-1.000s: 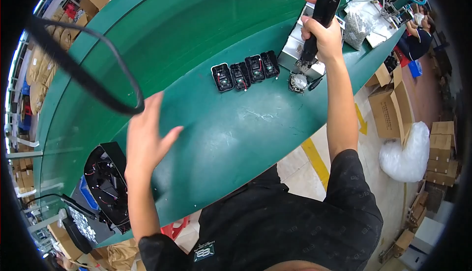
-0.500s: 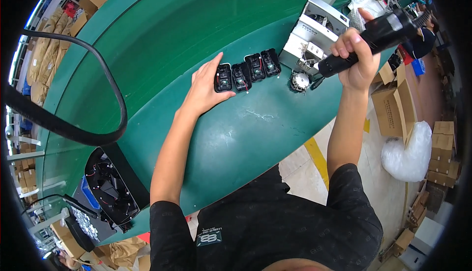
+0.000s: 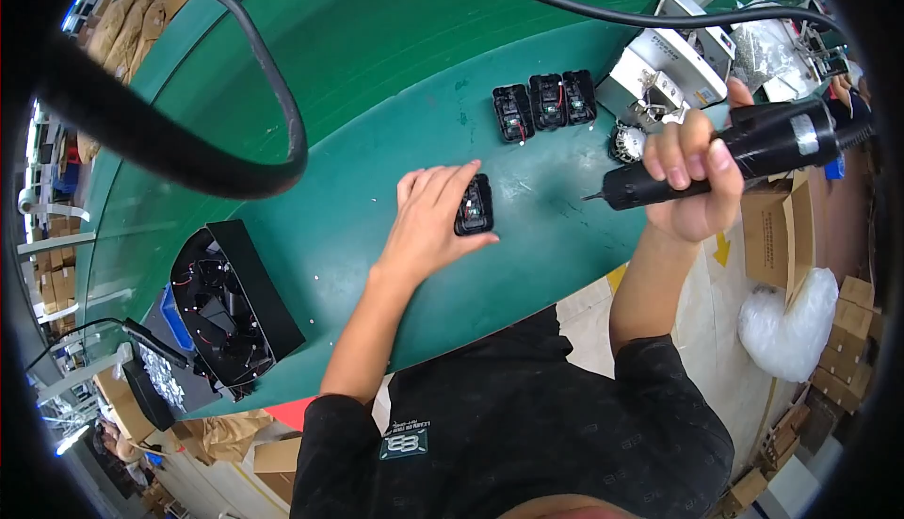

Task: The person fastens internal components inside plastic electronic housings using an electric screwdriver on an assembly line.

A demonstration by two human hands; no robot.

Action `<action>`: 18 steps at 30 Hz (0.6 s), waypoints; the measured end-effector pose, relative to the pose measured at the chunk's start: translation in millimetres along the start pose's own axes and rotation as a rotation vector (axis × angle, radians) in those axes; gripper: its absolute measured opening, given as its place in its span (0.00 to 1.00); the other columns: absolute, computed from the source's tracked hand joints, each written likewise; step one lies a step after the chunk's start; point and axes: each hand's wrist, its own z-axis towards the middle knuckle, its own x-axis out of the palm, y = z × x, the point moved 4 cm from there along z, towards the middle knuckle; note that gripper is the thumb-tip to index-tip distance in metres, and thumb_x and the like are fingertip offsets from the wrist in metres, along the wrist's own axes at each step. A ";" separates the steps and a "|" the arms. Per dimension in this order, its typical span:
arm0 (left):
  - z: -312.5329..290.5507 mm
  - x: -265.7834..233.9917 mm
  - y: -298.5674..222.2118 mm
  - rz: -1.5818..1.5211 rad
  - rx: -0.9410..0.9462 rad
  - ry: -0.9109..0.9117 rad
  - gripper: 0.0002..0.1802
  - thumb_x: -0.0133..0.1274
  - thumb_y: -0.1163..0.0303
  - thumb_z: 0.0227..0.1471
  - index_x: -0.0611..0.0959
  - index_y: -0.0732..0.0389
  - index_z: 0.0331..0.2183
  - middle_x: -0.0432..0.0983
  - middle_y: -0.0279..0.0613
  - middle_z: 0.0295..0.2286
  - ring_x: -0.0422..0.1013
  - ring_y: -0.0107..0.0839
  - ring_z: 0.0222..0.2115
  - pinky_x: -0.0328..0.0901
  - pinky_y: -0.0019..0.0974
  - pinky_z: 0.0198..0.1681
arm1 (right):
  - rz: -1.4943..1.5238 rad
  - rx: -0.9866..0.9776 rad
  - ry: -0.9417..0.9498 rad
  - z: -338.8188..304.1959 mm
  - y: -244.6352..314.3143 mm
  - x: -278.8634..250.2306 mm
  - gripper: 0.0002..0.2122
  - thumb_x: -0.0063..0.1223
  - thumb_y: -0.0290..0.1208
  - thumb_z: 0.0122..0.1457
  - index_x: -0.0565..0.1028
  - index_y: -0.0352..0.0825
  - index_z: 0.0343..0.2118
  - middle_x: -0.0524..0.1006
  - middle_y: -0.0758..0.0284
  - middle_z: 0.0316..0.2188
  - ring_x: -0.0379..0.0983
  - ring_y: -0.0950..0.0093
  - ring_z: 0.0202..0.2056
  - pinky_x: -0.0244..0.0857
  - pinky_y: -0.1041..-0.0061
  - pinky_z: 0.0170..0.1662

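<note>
My left hand [image 3: 428, 222] grips a small black plastic housing [image 3: 477, 206] lying on the green tabletop, fingers at its far end and thumb at its near end. Small parts show inside the open housing. My right hand [image 3: 692, 175] is wrapped round a black electric screwdriver [image 3: 772, 142], held nearly level above the table. Its thin bit points left toward the housing, still apart from it. Farther back, three similar housings with red wires stand in a row, the middle housing [image 3: 547, 102] among them.
A white screw feeder [image 3: 664, 67] stands at the back right, with a round metal part [image 3: 627, 142] before it. On the left is a black bin [image 3: 254, 283] of black parts. A thick black cable [image 3: 273, 76] hangs across the left; another cable [image 3: 603, 12] crosses above.
My left hand has drawn one housing toward me, away from the row. The screwdriver has swung from the screw feeder, its bit now lower and pointing left.
</note>
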 end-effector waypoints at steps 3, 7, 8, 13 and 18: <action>-11.9 -3.9 -11.9 0.009 -0.082 -0.025 0.62 0.72 0.52 0.21 0.61 0.59 0.58 0.61 0.48 0.54 0.56 0.47 0.56 0.47 0.50 0.58 | -0.038 0.024 0.034 -6.9 -16.4 5.3 0.26 0.40 0.28 0.58 0.51 0.36 0.60 0.61 0.74 0.20 0.59 0.83 0.19 0.60 0.80 0.25; -22.7 -27.0 -32.5 -0.181 0.145 -0.227 0.50 0.71 0.52 0.24 0.72 0.61 0.51 0.70 0.47 0.48 0.63 0.45 0.53 0.49 0.49 0.56 | 0.054 0.038 0.023 -12.6 -21.8 11.6 0.26 0.40 0.28 0.59 0.52 0.36 0.60 0.61 0.74 0.20 0.60 0.84 0.20 0.60 0.80 0.26; -22.1 -28.2 -36.4 -0.180 0.143 -0.223 0.50 0.71 0.52 0.24 0.72 0.61 0.51 0.70 0.47 0.48 0.63 0.45 0.53 0.49 0.49 0.56 | 0.102 0.038 0.024 -13.9 -21.7 15.3 0.26 0.40 0.28 0.58 0.52 0.36 0.60 0.61 0.74 0.20 0.60 0.84 0.20 0.61 0.80 0.27; -3.1 -32.2 -59.3 -0.136 0.221 -0.387 0.22 0.67 0.62 0.34 0.83 0.58 0.35 0.79 0.35 0.32 0.74 0.32 0.39 0.53 0.42 0.52 | 0.247 0.025 -0.020 -20.0 -23.6 28.0 0.27 0.38 0.27 0.58 0.49 0.38 0.61 0.61 0.72 0.19 0.62 0.81 0.18 0.63 0.77 0.27; -0.4 -27.5 -65.2 -0.111 0.271 -0.422 0.13 0.67 0.66 0.34 0.85 0.55 0.29 0.80 0.30 0.28 0.75 0.28 0.37 0.53 0.42 0.52 | 0.238 0.004 -0.019 -25.8 -22.6 31.8 0.27 0.38 0.27 0.58 0.48 0.38 0.62 0.61 0.72 0.19 0.62 0.81 0.18 0.63 0.76 0.27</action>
